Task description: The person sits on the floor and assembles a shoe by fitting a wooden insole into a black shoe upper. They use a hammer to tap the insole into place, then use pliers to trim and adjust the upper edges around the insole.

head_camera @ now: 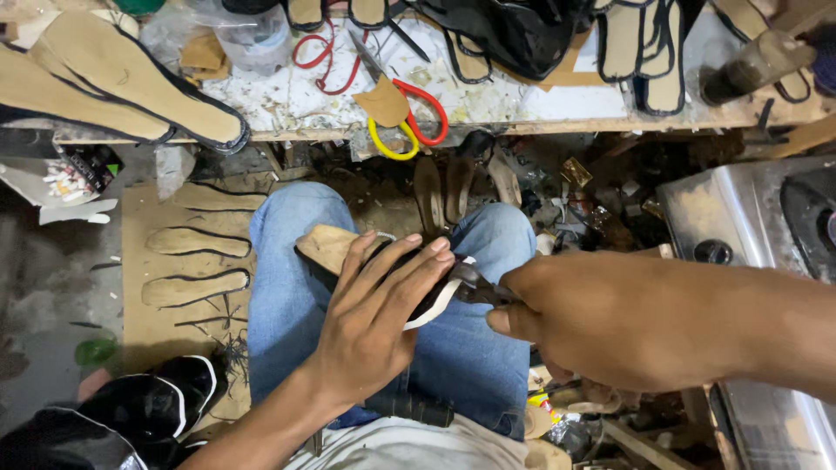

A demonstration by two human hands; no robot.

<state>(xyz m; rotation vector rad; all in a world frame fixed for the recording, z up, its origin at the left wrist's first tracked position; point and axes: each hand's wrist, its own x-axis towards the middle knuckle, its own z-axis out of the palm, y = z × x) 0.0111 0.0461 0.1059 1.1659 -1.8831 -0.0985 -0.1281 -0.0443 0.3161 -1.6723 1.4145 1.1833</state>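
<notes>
A shoe on a wooden last (329,246) lies across my lap, over my blue jeans (287,287). My left hand (379,305) presses flat on top of it, fingers spread toward the toe. My right hand (601,318) is closed around a dark metal pincer tool (479,287), whose jaws meet the shoe's white edge (435,305) at the toe end.
The workbench (522,104) ahead carries scissors with red and yellow handles (409,122), tan insoles (113,78) and black-edged soles (644,52). More insoles (196,261) lie on a board at the left. A metal box (749,226) stands at the right. Scraps litter the floor.
</notes>
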